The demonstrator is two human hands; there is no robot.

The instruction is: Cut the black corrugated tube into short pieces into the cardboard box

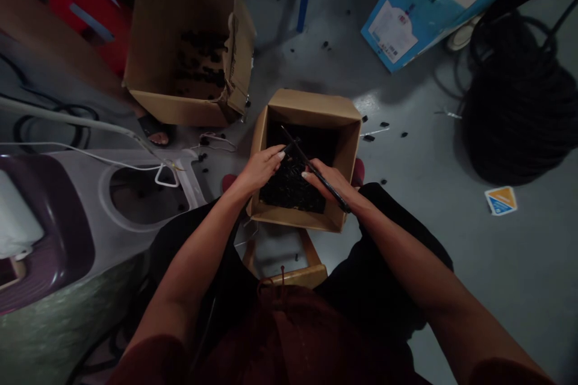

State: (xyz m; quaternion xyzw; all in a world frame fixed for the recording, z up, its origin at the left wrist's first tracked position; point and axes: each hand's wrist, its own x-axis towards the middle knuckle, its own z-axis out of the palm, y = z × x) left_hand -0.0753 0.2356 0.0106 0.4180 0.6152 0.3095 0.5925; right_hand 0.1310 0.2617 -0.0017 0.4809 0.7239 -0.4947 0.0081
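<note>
Dimly, right hand (332, 183) grips black rod (311, 166) — box (311, 103) contents unreadable.

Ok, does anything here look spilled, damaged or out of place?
Yes. Small black pieces lie scattered on the grey floor, outside the open brown cardboard box by the knees. The larger brown cardboard box farther off has a torn, crumpled corner.
</note>
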